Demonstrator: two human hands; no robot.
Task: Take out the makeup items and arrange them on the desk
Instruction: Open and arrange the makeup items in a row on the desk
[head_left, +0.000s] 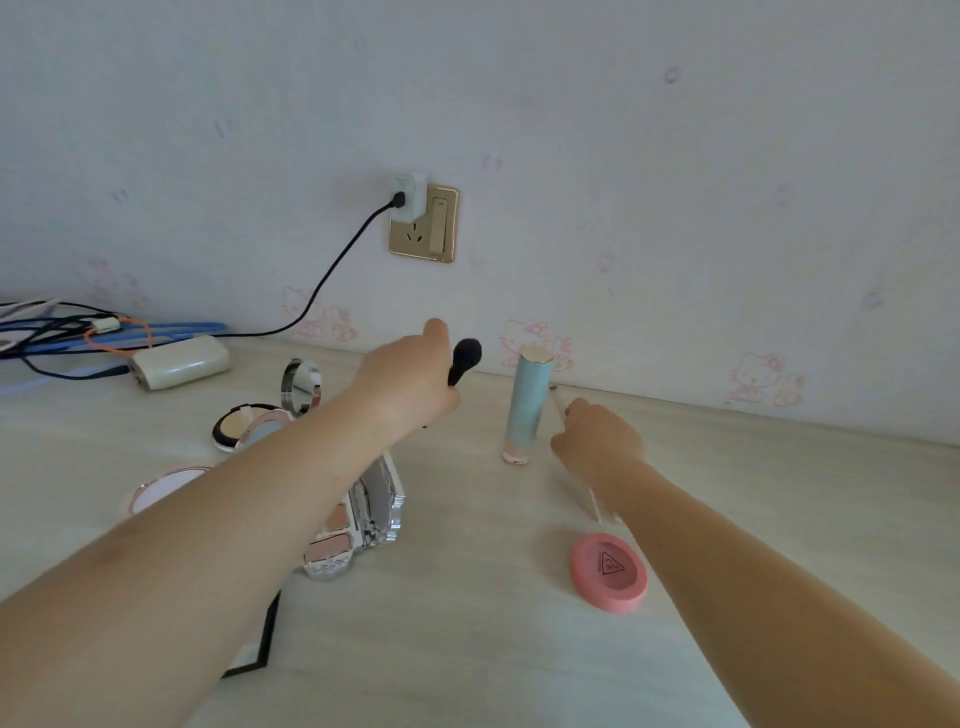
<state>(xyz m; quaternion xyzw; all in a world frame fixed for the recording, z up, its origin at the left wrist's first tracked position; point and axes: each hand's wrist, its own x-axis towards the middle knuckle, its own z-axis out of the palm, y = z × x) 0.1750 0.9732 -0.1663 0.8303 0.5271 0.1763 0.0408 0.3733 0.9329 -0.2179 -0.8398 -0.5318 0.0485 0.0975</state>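
Observation:
My left hand (410, 379) is closed around a black makeup brush (464, 358), bristles up, held above the desk near the wall. My right hand (597, 441) grips a thin pale pencil-like stick (584, 496), its tip angled toward the wall. A tall teal tube (527, 405) stands upright between my two hands. A pink round compact (609, 570) lies closed near my right forearm. Left of my arm are an open powder compact (249, 426) with its mirror lid (300, 387), a round pink-rimmed compact (156, 491) and a silver eyeshadow palette (358, 530).
A gold wall socket (423, 226) holds a white plug with a black cable. A white power adapter (179, 362) and tangled blue, black and orange cables (78, 332) fill the back left. A black-edged flat box (254, 644) lies under my left forearm.

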